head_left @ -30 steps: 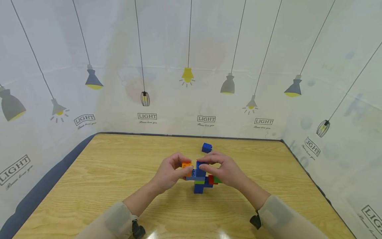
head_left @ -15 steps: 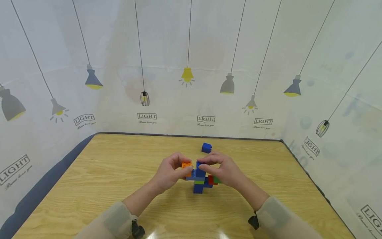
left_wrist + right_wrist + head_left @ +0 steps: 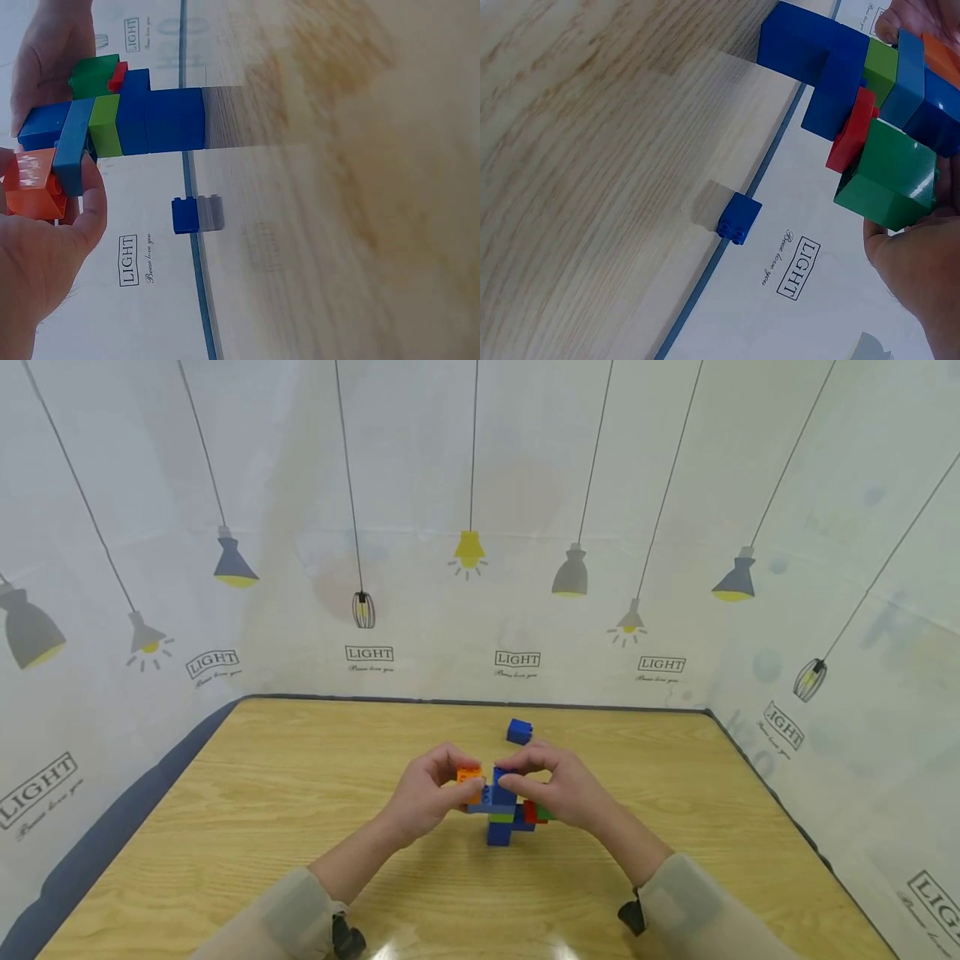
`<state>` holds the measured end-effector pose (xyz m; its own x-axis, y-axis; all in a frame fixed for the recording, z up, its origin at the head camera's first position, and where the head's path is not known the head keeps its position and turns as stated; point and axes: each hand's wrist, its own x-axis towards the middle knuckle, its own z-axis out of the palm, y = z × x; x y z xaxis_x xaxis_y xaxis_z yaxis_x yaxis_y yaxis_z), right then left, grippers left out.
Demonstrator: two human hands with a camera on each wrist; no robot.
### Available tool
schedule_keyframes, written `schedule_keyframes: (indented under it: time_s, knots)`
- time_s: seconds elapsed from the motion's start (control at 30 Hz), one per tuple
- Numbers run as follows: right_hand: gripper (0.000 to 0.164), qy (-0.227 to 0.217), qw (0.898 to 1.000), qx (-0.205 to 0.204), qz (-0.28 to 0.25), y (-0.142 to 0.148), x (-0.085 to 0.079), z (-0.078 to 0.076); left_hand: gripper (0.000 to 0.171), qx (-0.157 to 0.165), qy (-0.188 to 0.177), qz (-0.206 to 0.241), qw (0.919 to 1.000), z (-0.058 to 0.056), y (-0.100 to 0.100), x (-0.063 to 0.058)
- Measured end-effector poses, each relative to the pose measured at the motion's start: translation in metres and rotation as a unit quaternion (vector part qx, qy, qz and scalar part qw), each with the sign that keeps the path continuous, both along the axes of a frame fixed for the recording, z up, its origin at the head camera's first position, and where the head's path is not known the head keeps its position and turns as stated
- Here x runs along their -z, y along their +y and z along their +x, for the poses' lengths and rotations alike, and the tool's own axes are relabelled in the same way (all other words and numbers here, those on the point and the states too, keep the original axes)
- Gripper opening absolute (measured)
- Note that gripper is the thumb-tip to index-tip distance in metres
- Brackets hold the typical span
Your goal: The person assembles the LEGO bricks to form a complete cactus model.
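Note:
A small tower of toy building bricks stands on the table between both hands. Its base is a dark blue brick, with a lime green brick and a lighter blue long brick above. My left hand pinches the orange brick at the top left. At the top right, my right hand pinches a dark blue brick between thumb and fingers. A red brick and a green brick stick out on the right side, below the right hand.
Behind the tower a loose blue brick lies on its side on the wooden table. A pale curtain printed with lamps surrounds the table's back and sides.
Both hands keep their hold on the same bricks, and the tower stays put. Only the right wrist has shifted slightly to the left.

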<state>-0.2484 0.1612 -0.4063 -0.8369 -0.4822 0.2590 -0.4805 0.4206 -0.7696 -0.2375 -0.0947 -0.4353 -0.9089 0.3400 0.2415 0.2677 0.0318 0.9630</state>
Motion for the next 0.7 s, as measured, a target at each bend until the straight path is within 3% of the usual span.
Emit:
schedule_keyframes:
  time_s: [0.7]
  knots:
    - [0.020,-0.002,1.000,-0.012,-0.013,-0.0006,0.0035,-0.0002,0.025,0.006,0.000,0.001,1.0000,-0.0007,-0.0013,0.0009]
